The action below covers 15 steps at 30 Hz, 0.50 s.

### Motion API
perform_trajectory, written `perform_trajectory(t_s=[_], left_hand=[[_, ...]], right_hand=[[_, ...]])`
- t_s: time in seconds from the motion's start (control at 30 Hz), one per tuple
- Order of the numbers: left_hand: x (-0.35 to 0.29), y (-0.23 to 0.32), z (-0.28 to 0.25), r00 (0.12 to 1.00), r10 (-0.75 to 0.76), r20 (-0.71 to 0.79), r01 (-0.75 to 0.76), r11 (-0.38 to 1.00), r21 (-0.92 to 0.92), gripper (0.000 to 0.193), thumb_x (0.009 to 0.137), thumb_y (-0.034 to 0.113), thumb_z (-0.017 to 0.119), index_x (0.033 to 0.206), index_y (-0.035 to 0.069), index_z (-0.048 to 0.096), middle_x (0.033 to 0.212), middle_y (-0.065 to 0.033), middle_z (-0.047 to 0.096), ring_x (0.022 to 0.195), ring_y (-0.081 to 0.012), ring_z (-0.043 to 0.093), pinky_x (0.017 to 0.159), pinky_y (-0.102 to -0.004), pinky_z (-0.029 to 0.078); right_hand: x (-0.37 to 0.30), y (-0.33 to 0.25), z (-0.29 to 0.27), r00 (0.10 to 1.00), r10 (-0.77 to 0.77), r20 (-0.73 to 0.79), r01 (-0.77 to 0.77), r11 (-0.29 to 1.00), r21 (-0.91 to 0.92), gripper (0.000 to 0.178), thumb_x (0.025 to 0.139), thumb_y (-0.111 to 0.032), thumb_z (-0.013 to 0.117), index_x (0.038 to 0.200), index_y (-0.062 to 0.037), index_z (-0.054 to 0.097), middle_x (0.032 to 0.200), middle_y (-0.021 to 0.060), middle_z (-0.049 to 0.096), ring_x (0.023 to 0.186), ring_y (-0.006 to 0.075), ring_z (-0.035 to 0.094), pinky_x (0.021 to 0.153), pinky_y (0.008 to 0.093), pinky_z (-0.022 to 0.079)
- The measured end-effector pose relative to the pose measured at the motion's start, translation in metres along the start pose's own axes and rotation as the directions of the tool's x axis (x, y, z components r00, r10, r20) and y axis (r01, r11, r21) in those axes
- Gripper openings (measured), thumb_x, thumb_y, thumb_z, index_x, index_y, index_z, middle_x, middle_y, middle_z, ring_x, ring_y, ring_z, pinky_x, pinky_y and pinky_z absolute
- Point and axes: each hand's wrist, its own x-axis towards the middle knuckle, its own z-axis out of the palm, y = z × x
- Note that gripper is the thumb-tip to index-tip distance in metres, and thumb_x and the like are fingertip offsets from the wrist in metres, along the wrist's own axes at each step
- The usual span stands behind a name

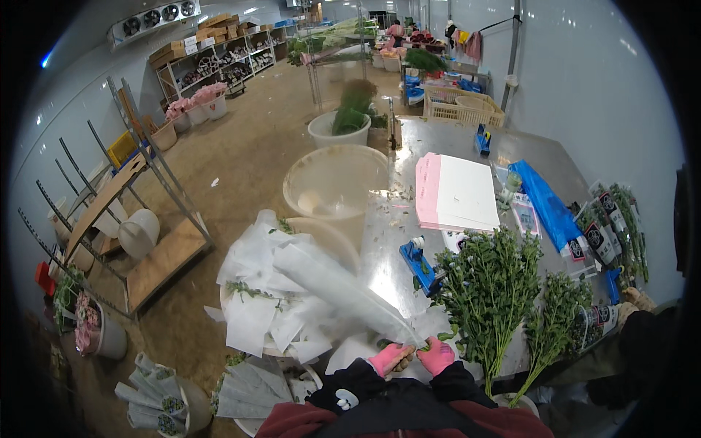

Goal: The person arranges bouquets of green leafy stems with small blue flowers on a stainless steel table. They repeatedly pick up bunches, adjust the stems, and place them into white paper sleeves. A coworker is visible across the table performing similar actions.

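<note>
Premises: flower-packing workroom. Cut stems (496, 292) lie on a metal table (438, 137); wrapped bunches (157, 398) stand in buckets (198, 407); a fan unit (155, 17) hangs overhead.

Wrapper labels (600, 245) too small; none legible

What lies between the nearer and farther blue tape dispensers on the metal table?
The head view shows stacked white and pink sheets between the nearer dispenser and the farther dispenser.
</note>
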Motion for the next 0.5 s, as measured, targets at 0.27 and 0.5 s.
perform_trajectory(t_s=[0.27, 0.5], left_hand=[[-0.056, 0.006, -0.008, 0.715, 0.652, -0.252, -0.657, 0.750, 0.073, 0.011, 0.079, 0.014, 0.051, 0.085, 0.005, 0.050, 0.069, 0.0007, 0.046, 0.061, -0.0115, 0.044, 0.054, -0.0276, 0.035], [-0.142, 0.040, -0.256, 0.244, 0.303, -0.921, -0.893, 0.441, -0.092, 0.029, 0.090, 0.030, 0.049, 0.065, 0.019, 0.038, 0.057, 0.0066, 0.033, 0.047, -0.0098, 0.031, 0.044, -0.0245, 0.027]], right_hand=[[0.012, 0.070, -0.008, 0.972, 0.030, -0.235, -0.017, 0.998, 0.057, 0.046, 0.061, -0.022, 0.073, 0.104, -0.0073, 0.066, 0.092, 0.0175, 0.068, 0.087, 0.0335, 0.066, 0.075, 0.0376, 0.053], [-0.046, 0.171, -0.076, 0.960, 0.078, -0.269, -0.074, 0.997, 0.025, 0.030, 0.064, -0.019, 0.067, 0.090, -0.0047, 0.063, 0.076, 0.0182, 0.064, 0.072, 0.0300, 0.065, 0.064, 0.0359, 0.049]])
